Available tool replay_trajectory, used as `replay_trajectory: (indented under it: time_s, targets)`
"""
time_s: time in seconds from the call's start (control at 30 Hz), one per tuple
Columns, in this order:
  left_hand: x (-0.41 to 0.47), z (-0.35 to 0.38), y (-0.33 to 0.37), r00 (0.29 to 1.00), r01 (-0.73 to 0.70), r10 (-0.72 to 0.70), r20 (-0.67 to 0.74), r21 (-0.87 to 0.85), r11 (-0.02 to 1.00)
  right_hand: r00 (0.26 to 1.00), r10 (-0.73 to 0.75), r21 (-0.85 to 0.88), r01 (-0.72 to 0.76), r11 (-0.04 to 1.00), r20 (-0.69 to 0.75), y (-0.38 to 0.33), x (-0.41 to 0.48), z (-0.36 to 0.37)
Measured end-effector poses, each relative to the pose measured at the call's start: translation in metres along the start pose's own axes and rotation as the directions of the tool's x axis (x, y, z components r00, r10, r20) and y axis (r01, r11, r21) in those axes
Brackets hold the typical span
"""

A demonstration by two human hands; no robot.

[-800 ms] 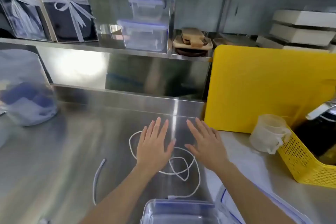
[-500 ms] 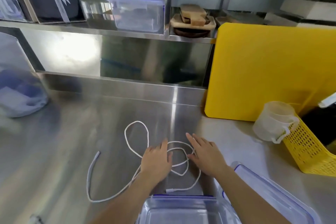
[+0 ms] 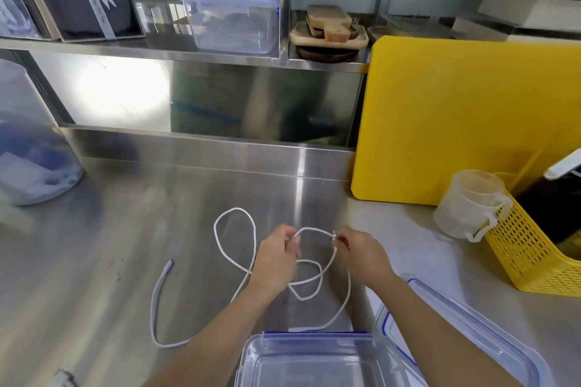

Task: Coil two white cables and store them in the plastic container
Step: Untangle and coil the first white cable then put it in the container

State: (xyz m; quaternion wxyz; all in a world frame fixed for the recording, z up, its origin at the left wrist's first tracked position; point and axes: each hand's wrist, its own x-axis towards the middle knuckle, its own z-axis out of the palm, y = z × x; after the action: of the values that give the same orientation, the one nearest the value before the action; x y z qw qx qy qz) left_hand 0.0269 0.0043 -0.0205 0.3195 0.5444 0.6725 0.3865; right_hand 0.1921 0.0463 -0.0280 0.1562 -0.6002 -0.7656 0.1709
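A white cable [image 3: 234,214] lies in loose loops on the steel counter [image 3: 103,261]. My left hand [image 3: 276,258] pinches one stretch of it and my right hand [image 3: 361,253] pinches it a little further right, so a short arc is lifted between them. One cable end [image 3: 168,264] trails off to the left. An open clear plastic container [image 3: 311,361] with blue trim sits at the near edge, just below my hands. Its lid [image 3: 465,324] lies to the right, partly under my right forearm. I can make out only one cable for sure.
A yellow cutting board [image 3: 465,116] leans at the back right. A translucent measuring cup [image 3: 471,203] stands next to a yellow perforated basket [image 3: 531,248]. A clear tub [image 3: 28,151] stands at the left. Shelves behind hold containers and boxes.
My hands went from lying flat and open over the cable to pinching it and lifting an arc. The view tilted down, showing more of the container.
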Motion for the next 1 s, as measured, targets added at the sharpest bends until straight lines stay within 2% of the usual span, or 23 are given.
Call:
replay_trajectory:
  time_s: [0.1, 0.23, 0.3, 0.4, 0.47, 0.53, 0.57, 0.63, 0.7, 0.77, 0.8, 0.87, 0.9, 0.97, 1.0]
  targets:
    - [0.008, -0.011, 0.022, 0.996, 0.080, -0.084, -0.014, -0.175, 0.981, 0.998, 0.015, 0.067, -0.010, 0.998, -0.061, -0.010, 0.002, -0.024]
    - [0.013, -0.030, 0.056, 0.984, 0.159, -0.180, -0.006, -0.439, 0.884, 0.985, -0.002, 0.205, 0.037, 0.978, -0.171, -0.033, 0.000, -0.062]
    - [0.012, -0.041, 0.071, 0.990, 0.095, -0.125, -0.065, -0.349, 0.932, 0.981, -0.010, 0.281, 0.065, 0.958, -0.195, -0.047, -0.003, -0.082]
    - [0.003, -0.052, 0.087, 0.975, -0.071, 0.055, -0.216, -0.065, 0.995, 0.976, -0.016, 0.378, 0.099, 0.920, -0.216, -0.069, -0.008, -0.108]
    - [-0.009, -0.055, 0.097, 0.911, -0.205, 0.234, -0.340, 0.117, 0.972, 0.974, -0.007, 0.462, 0.114, 0.880, -0.226, -0.082, -0.011, -0.121]
    - [-0.023, -0.057, 0.109, 0.816, -0.370, 0.431, -0.385, 0.226, 0.901, 0.974, -0.002, 0.536, 0.127, 0.834, -0.228, -0.094, -0.016, -0.131]
    - [-0.030, -0.057, 0.114, 0.797, -0.433, 0.494, -0.347, 0.242, 0.868, 0.973, -0.004, 0.564, 0.136, 0.815, -0.229, -0.100, -0.019, -0.134]
    - [-0.040, -0.060, 0.123, 0.851, -0.469, 0.492, -0.183, 0.154, 0.870, 0.969, -0.011, 0.600, 0.161, 0.783, -0.246, -0.109, -0.024, -0.139]
    - [-0.048, -0.064, 0.133, 0.919, -0.392, 0.395, 0.020, -0.068, 0.917, 0.956, 0.014, 0.605, 0.175, 0.777, -0.294, -0.116, -0.029, -0.143]
    - [-0.055, -0.066, 0.140, 0.926, -0.266, 0.330, 0.183, -0.303, 0.915, 0.949, 0.054, 0.673, 0.178, 0.718, -0.309, -0.120, -0.034, -0.148]
    - [-0.059, -0.067, 0.141, 0.917, -0.223, 0.320, 0.239, -0.359, 0.906, 0.954, 0.068, 0.729, 0.176, 0.661, -0.292, -0.121, -0.037, -0.151]
    - [-0.065, -0.070, 0.143, 0.901, -0.224, 0.319, 0.294, -0.314, 0.923, 0.964, 0.084, 0.802, 0.161, 0.575, -0.253, -0.123, -0.042, -0.157]
    - [-0.067, -0.073, 0.145, 0.900, -0.255, 0.322, 0.293, -0.243, 0.936, 0.964, 0.090, 0.807, 0.156, 0.569, -0.250, -0.124, -0.045, -0.159]
    - [-0.071, -0.079, 0.149, 0.905, -0.337, 0.353, 0.237, -0.107, 0.936, 0.951, 0.094, 0.760, 0.174, 0.626, -0.295, -0.123, -0.048, -0.161]
    - [-0.073, -0.083, 0.152, 0.905, -0.343, 0.362, 0.222, -0.120, 0.932, 0.940, 0.085, 0.733, 0.199, 0.650, -0.331, -0.122, -0.050, -0.161]
